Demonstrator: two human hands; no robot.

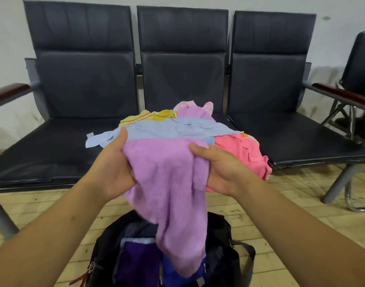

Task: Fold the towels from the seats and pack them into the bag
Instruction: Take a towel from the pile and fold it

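Lilac towel (173, 183): held up in front of the bench, its lower end hanging into the open bag.
Left hand (113, 168): fingers curled round the towel's left edge, thumb on top.
Right hand (217, 170): clutching the right edge likewise.
Bag (223, 251): black, on the floor, purple cloth (138, 262) inside.
Towel heap (173, 129): light blue, pink and yellow, on the middle seat.
Bench (74, 152): three dark padded seats.

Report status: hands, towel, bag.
Left hand and right hand both grip lilac towel, unfolded, hanging over open bag. Towel pile waiting on seats. Nothing in the way.
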